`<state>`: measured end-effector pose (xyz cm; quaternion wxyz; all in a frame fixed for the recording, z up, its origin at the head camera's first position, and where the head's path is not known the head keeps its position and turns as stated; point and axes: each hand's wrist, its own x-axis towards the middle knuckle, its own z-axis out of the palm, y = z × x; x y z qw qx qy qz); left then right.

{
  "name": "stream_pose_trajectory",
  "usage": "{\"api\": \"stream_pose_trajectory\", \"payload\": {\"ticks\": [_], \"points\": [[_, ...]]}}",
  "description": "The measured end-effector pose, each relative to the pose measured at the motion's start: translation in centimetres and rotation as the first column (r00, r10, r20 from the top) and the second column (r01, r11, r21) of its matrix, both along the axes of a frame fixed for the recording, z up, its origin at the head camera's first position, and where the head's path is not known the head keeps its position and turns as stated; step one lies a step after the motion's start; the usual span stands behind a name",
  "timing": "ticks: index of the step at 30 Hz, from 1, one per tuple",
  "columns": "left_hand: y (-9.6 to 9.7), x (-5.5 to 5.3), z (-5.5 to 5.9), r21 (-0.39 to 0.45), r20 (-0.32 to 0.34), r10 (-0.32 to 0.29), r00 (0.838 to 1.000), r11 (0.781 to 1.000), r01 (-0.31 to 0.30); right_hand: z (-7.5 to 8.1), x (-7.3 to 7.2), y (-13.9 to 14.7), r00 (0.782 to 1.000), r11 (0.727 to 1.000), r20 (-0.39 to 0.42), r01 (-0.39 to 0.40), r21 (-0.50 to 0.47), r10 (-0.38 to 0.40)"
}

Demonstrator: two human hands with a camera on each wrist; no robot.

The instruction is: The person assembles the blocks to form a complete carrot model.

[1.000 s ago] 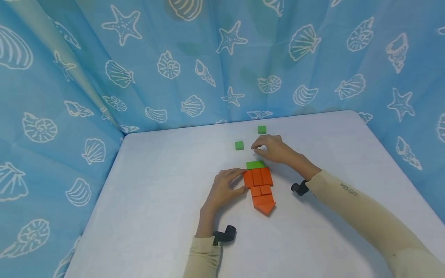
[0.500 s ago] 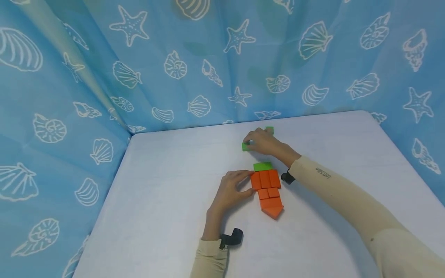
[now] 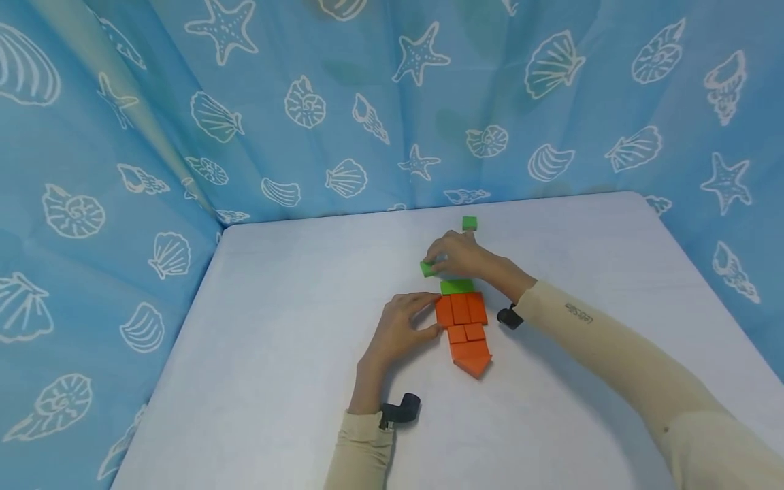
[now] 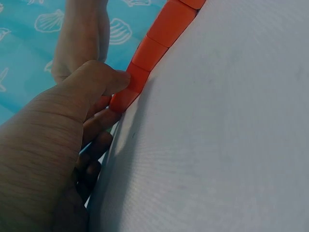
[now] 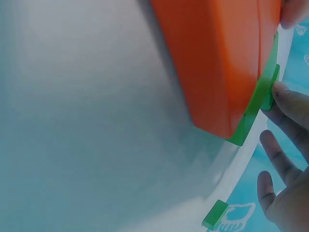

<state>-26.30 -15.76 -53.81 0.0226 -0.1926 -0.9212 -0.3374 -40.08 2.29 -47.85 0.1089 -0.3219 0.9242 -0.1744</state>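
Orange blocks (image 3: 461, 308) lie fitted together on the white table, tapering to a point at the near end. A flat green block (image 3: 456, 286) lies along their far edge. My left hand (image 3: 392, 333) holds the left orange block, with the thumb (image 4: 116, 81) and a fingertip at its two ends. Beyond the green block, my right hand (image 3: 461, 255) pinches a small green block (image 3: 427, 269) between thumb and finger. In the right wrist view, this small block (image 5: 271, 89) overlaps the long green one (image 5: 248, 116), and the other fingers are spread.
Another small green block (image 3: 469, 223) sits near the table's far edge, just beyond the right hand. White table surface (image 3: 275, 340) spreads out around the blocks. A blue curtain (image 3: 343, 102) with white shells hangs behind and to the left.
The right hand has reached the nearer small green block, taken hold of it and drawn it slightly toward the orange blocks, tilting it. The left hand stays at the orange blocks.
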Motion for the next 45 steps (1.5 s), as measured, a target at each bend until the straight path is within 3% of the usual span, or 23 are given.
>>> {"api": "stream_pose_trajectory", "payload": {"ticks": [11,28,33,37,41,45], "points": [[-0.3,-0.1,-0.2,-0.004,0.004,0.008,1.0,1.0,-0.008,-0.2,0.7,0.4,0.997,0.997,0.004,-0.081,-0.014,0.081],[-0.7,-0.3,-0.1,-0.033,0.002,0.009,1.0,0.999,-0.009,-0.9,0.2,2.1,0.985,0.979,0.01,-0.17,-0.108,0.172],[-0.8,-0.2,0.0,-0.042,0.021,0.029,0.999,0.999,-0.028,-0.1,-1.0,3.3,0.996,0.985,-0.081,-0.046,-0.167,0.033],[-0.7,-0.3,-0.1,-0.042,0.01,0.028,1.0,0.999,-0.028,0.7,-2.5,4.8,0.977,0.984,-0.179,0.09,-0.152,-0.117],[-0.5,-0.3,-0.3,-0.023,0.006,0.021,1.0,1.0,-0.02,0.6,-4.0,6.3,0.959,0.971,-0.181,0.198,-0.134,-0.22],[0.0,0.0,-0.4,0.0,0.022,0.01,1.0,1.0,-0.01,-0.6,-4.9,7.5,0.953,0.962,-0.145,0.252,-0.104,-0.265]]}}
